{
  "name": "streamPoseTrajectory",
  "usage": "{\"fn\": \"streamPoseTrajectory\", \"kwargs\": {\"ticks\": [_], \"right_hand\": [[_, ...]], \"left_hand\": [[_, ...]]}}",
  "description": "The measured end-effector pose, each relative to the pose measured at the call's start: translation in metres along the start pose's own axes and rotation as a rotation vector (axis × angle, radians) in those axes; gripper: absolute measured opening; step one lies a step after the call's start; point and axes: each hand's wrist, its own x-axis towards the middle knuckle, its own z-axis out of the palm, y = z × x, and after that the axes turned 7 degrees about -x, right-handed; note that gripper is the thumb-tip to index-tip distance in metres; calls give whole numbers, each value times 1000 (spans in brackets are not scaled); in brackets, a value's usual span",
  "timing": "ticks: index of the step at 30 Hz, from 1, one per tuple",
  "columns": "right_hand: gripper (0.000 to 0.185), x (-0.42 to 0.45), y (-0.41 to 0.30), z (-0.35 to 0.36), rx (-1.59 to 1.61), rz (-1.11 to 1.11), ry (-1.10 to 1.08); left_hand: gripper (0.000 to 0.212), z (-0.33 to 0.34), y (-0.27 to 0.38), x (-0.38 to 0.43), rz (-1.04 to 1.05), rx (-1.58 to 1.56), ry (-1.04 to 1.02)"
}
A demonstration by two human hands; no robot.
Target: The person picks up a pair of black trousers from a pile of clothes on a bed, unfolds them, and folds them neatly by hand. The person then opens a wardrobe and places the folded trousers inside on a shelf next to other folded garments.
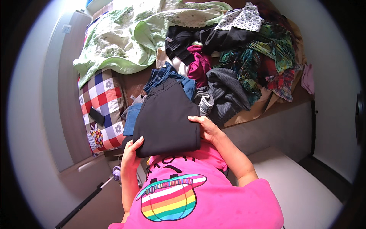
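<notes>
Between my two hands is a pair of folded black trousers (168, 120), its waistband pointing away from me. My left hand (132, 151) grips the lower left corner, thumb on top and fingers hidden beneath. At the right edge my right hand (206, 127) holds the cloth the same way. Behind the trousers, partly covered by them, lie blue denim garments (187, 86) and a piece of lighter denim (132, 118). A dark grey ribbed garment (227, 93) lies crumpled just beyond my right hand, beside a grey patterned cloth (206, 103).
A green floral quilt (143, 40) is heaped at the far left of the bed. On the checked pillow (111, 97) rests a black phone (97, 116). Rumpled clothes fill the right side, including a magenta garment (198, 65), a green patterned one (274, 45) and black garments (183, 40).
</notes>
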Motion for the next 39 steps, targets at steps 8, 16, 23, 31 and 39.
{"fn": "streamPoseTrajectory", "kwargs": {"ticks": [8,16,23,31,39], "right_hand": [[38,5,-21,8,23,195,-122],[42,40,-17,-12,57,446,-345],[43,46,8,38,-220,517,-130],[34,70,98,69,-425,484,-29],[40,58,142,120,-482,450,-120]], "left_hand": [[27,27,-7,-62,163,-34,118],[27,31,-30,-134,207,-95,216],[28,4,-50,-161,248,-144,232],[27,-64,-70,-211,292,-136,186],[26,-125,-98,-258,370,-204,238]]}}
